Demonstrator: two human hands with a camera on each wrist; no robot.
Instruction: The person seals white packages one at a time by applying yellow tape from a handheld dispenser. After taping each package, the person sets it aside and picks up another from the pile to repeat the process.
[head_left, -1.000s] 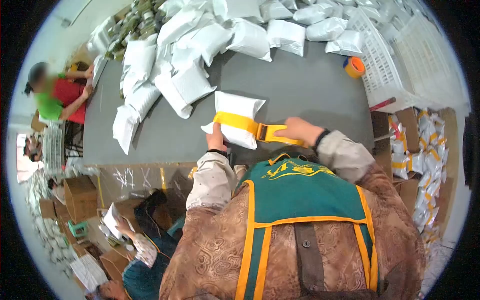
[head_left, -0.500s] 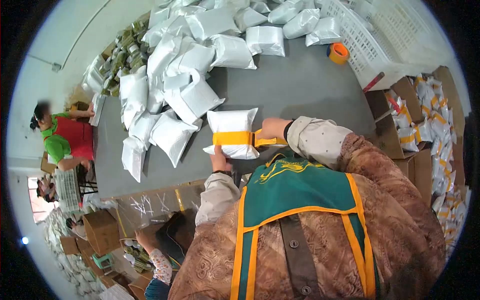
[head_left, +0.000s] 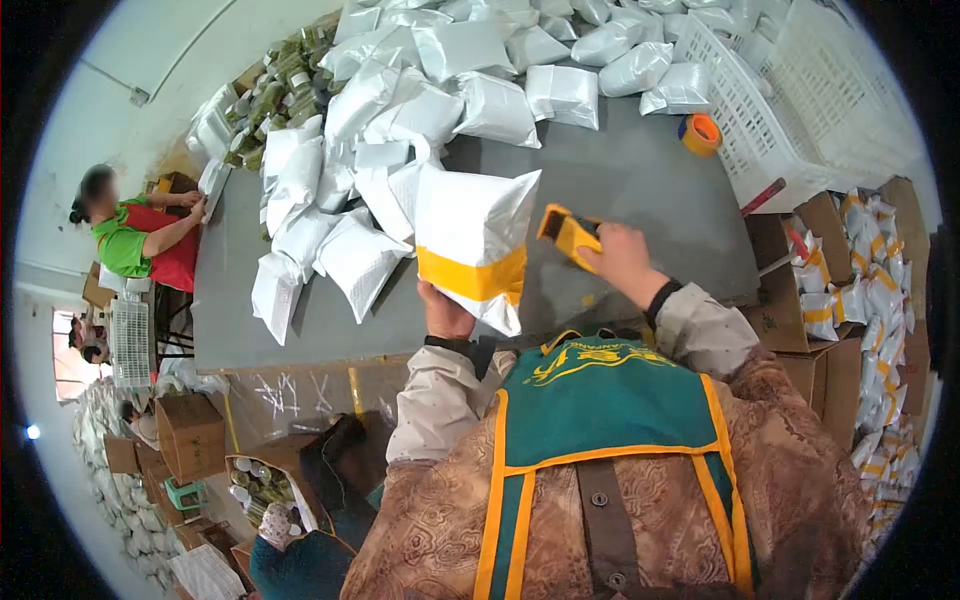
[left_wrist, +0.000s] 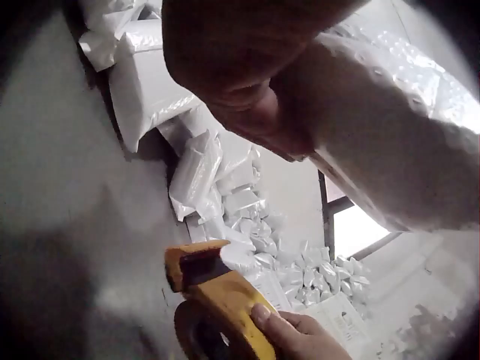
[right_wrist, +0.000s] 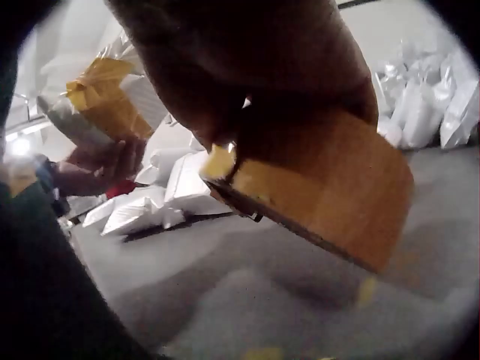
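Note:
A white padded bag (head_left: 475, 215) with a yellow tape band (head_left: 472, 272) round its lower part is lifted and tilted above the table. The left hand (head_left: 445, 312) grips its lower left corner; the left wrist view shows that hand (left_wrist: 255, 67) against the bag's pale side. To the right of the bag, the right hand (head_left: 625, 262) holds a yellow tape dispenser (head_left: 570, 236), its cutter end toward the bag. Dispenser and bag are apart. In the right wrist view the dispenser (right_wrist: 330, 187) hangs over the grey surface.
White bags (head_left: 495, 108) are heaped along the grey table's (head_left: 640, 170) far and left sides. An orange tape roll (head_left: 699, 134) lies beside a white plastic crate (head_left: 750, 110). Cartons with taped bags (head_left: 880, 300) stand at the right. A person in green (head_left: 122, 240) is at the left.
The left hand has raised the bag off the table and tilted it. The right hand and dispenser have moved away to the right of it, and the tape now ends at the bag.

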